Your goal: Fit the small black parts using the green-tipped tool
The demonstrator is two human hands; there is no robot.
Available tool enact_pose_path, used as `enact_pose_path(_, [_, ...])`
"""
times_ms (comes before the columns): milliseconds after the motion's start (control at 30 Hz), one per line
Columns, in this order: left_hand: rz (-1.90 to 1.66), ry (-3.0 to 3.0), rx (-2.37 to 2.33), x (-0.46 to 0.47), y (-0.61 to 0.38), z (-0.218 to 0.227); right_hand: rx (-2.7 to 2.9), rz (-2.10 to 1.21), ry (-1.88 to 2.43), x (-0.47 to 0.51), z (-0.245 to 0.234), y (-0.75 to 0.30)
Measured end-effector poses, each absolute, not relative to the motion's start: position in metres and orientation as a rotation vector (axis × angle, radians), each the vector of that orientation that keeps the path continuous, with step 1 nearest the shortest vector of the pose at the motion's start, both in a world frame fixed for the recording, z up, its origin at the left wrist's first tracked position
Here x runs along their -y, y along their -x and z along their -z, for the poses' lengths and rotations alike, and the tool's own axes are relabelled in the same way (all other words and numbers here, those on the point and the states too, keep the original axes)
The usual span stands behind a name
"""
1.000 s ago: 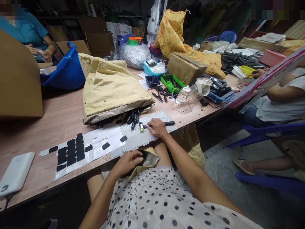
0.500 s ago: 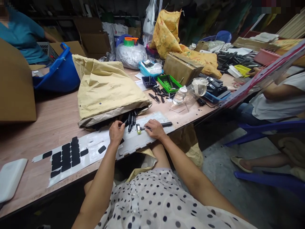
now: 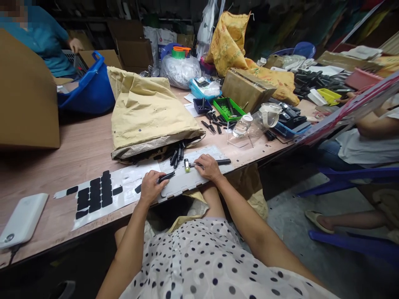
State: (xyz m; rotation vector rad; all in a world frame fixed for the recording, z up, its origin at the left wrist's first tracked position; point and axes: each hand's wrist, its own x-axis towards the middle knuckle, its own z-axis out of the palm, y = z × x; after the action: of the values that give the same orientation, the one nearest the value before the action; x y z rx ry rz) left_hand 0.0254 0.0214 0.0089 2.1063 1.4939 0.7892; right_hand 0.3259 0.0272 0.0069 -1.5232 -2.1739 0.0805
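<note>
A crowded workshop, and a long wooden table [image 3: 77,153] running across it. I see the left hand [image 3: 151,187] pinching a black stick [image 3: 166,176], which lies on the white plate [image 3: 183,182] just right of the fingers. The right hand [image 3: 208,166] is closed around a small mallet [image 3: 187,165], its head resting on the plate between the two hands. More sticks [image 3: 177,154] spill from a paper sack [image 3: 146,116] beyond the hands. A sheet of black pads [image 3: 96,195] lies left of the left hand.

I judge this the placing step – stick down, mallet not lifted. Any strike calls for a steady stick and clear fingers.

I can read no writing – the print on the white bag [image 3: 158,39] far behind is too blurred.
</note>
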Motion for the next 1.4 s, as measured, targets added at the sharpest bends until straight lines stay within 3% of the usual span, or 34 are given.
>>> enact_pose_path(300, [-0.799, -2.012, -1.525, -0.023, -0.027, -0.003, 2.108, -0.079, 1.478, -0.019, -0.018, -0.326])
enact_pose_path(800, [-0.888, -1.855, -1.532, -0.029, -0.03, 0.006, 2.085, -0.232, 1.363, 0.015, -0.038, -0.237])
enact_pose_path(1400, [-0.833, -1.89, -1.582, -0.026, -0.034, -0.001, 2.048, -0.27, 1.489, 0.018, -0.033, -0.248])
